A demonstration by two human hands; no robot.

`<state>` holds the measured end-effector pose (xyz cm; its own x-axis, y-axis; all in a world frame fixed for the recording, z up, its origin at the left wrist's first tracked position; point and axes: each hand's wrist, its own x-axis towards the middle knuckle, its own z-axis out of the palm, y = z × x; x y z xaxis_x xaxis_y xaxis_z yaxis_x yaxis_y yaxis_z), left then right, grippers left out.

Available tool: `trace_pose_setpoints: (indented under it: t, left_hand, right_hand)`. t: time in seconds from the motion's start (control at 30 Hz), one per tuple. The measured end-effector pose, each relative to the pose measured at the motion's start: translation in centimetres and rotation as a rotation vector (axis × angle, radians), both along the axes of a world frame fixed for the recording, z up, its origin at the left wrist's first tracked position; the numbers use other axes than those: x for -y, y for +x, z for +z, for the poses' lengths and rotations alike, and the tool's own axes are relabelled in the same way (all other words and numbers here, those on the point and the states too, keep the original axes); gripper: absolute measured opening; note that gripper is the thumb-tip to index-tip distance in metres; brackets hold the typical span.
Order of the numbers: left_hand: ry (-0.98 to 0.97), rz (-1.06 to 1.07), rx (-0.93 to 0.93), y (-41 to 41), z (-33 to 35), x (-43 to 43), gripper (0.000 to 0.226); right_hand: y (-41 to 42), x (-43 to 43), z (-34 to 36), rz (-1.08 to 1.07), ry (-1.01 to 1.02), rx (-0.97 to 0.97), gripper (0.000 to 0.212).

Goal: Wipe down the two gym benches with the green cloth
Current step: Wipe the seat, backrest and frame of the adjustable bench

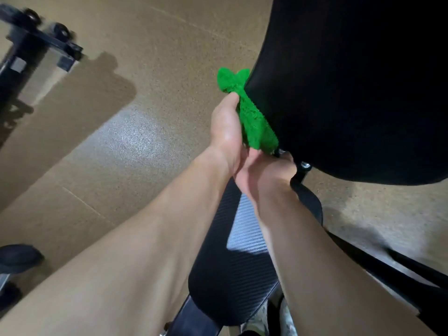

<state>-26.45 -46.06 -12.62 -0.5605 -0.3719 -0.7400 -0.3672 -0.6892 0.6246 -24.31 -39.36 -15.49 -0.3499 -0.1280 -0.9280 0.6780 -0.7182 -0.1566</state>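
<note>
The green cloth [252, 117] is bunched against the left edge of a raised black backrest pad [351, 93]. My left hand [225, 132] grips the cloth and presses it to that edge. Just below, my right hand [264, 175] reaches under the pad's lower corner. Its fingers curl around the black metal support [299, 178] by the bolts, and their tips are hidden. The same bench's seat pad [232, 275], black with a woven texture, lies beneath my forearms.
Tan speckled floor [135, 141] surrounds the bench. A blurred black equipment frame with wheels [48, 42] stands at the upper left. A dark rounded object [17, 258] sits at the lower left. Bench legs [388, 265] run off to the lower right.
</note>
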Motion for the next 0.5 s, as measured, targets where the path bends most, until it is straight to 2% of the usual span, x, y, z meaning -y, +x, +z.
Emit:
trace_pose_setpoints:
  t: [0.07, 0.1, 0.13, 0.23, 0.33, 0.37, 0.5]
  left_hand:
    - [-0.150, -0.071, 0.070, 0.0, 0.0, 0.5, 0.032]
    - [-0.250, -0.098, 0.130, 0.0, 0.1, 0.7, 0.042]
    - [-0.235, -0.114, 0.175, -0.1, 0.7, 0.6, 0.051]
    - [-0.169, -0.260, 0.143, -0.2, 1.5, -0.2, 0.053]
    - [-0.035, -0.178, 0.097, -0.2, 2.8, -0.6, 0.055]
    - [-0.003, -0.135, 0.095, -0.3, 3.5, -0.7, 0.054]
    - [-0.126, -0.246, 0.098, 0.0, 6.8, 0.1, 0.045]
  right_hand:
    - [0.0, -0.2, 1.3, -0.004, -0.305, 0.006, 0.046]
    - [-0.1, -0.3, 2.2, 0.012, -0.339, 0.017, 0.049]
    - [-0.5, -0.3, 2.2, 0.086, -0.292, 0.000, 0.049]
    - [0.0, -0.6, 2.5, 0.244, -0.081, -0.067, 0.040]
    - [0.1, -1.2, 3.6, 0.354, 0.229, 0.023, 0.024]
    - [0.0, -1.2, 4.7, 0.362, 0.268, 0.056, 0.020]
    - [-0.9, 0.5, 8.6, 0.402, 0.127, -0.059, 0.025]
